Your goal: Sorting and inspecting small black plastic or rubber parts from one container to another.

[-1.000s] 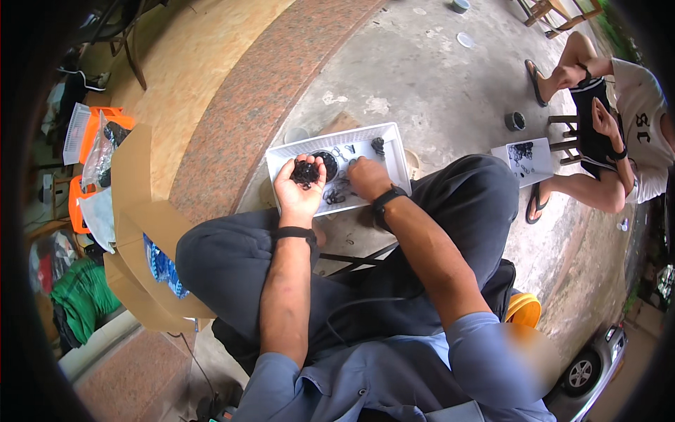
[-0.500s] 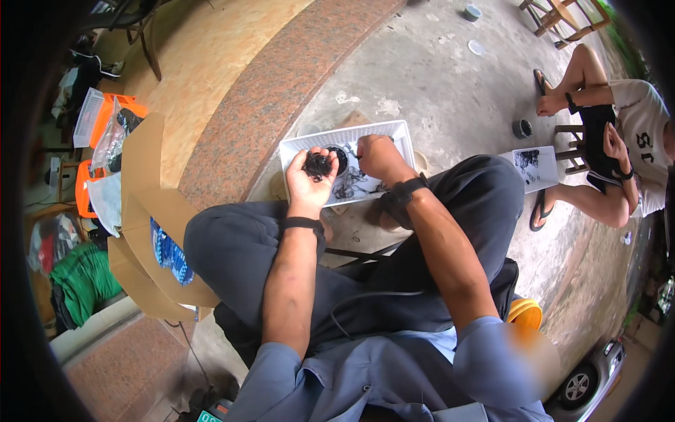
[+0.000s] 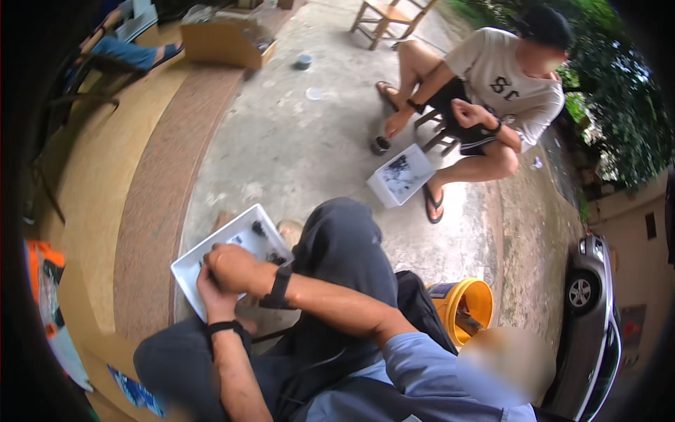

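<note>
Over the white plastic tray (image 3: 190,265) in front of me, my two hands are brought together. My right hand (image 3: 240,270) has its fingers curled closed and lies across the fingers of my left hand (image 3: 216,299). My left hand comes up from below and looks curled; most of its fingers are covered. What either hand holds is hidden between them. In the tray's far corner sits a dark clump (image 3: 259,228), with small loose black pieces (image 3: 275,259) nearer my right wrist.
Across from me a seated person (image 3: 503,81) reaches to a small black tub (image 3: 380,145) beside another white tray (image 3: 383,188). A yellow bucket (image 3: 436,302) stands right of my knee. Cardboard flaps (image 3: 84,302) rise at my left. A wooden chair (image 3: 385,21) stands far off.
My view has swung right, so the tray appears farther left. My left hand showed a black clump in its upturned palm; now my right hand has come over from the tray and covers it.
</note>
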Tool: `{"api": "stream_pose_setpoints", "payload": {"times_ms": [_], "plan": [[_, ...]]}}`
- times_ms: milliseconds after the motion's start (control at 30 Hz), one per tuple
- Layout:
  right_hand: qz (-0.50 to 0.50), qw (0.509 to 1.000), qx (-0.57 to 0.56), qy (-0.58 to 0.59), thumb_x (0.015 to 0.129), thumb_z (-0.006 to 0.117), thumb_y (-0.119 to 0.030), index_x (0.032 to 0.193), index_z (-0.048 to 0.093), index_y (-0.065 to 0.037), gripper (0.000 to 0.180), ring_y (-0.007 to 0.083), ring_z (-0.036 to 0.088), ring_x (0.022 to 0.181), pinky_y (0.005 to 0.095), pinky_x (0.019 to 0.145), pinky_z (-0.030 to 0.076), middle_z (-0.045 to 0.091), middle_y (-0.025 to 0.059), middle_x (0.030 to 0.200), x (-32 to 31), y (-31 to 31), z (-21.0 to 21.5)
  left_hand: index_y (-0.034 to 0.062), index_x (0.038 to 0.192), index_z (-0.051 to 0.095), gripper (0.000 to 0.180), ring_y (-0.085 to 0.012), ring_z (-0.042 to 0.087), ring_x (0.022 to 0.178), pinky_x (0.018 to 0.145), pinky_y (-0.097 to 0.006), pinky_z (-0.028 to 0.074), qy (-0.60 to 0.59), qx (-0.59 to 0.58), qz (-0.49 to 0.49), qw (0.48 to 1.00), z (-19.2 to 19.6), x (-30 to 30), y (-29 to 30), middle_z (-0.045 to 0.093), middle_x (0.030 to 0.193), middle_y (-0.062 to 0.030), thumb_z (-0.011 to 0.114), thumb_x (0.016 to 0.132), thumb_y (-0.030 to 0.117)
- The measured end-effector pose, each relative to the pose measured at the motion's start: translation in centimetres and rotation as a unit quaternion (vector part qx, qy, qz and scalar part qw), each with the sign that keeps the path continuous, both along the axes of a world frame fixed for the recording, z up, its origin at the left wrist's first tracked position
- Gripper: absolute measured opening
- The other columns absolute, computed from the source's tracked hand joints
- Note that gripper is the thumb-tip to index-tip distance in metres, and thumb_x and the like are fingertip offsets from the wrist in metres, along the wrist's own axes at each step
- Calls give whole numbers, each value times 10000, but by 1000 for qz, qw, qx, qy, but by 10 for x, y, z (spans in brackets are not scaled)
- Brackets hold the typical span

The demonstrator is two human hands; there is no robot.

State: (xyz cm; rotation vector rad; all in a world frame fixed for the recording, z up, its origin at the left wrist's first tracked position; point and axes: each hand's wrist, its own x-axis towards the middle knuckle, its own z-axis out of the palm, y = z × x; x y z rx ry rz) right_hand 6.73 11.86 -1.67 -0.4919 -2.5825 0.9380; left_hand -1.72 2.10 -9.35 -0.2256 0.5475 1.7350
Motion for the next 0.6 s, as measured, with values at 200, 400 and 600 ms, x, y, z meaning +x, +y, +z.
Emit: {"api": "stream_pose_setpoints", "payload": {"times_ms": [200,400,600], "plan": [[-30,999,-19,-3,650,706,-91,729,678,-25,107,368,669,795,423,709,539,677,188,758,12,28,30,66,1090,637,247,-252,617,1106,961,-425,489,-26,-54,78,995,9,3,11,673,1103,-90,511,964,236],[-83,963,58,-250,753,705,-133,872,708,-18,166,364,648,932,435,741,546,664,195,972,5,49,-28,50,1018,637,211,-245,659,967,800,-399,578,-53,-48,84,994,3,-12,6,687,990,-86,554,941,228],[-89,944,178,-263,824,606,-188,911,720,-1,235,360,578,1042,409,799,526,623,214,1061,16,44,-108,43,1017,637,220,-267,665,947,790,-402,589,-54,-65,95,992,5,-2,7,689,989,-95,561,937,234]]}}
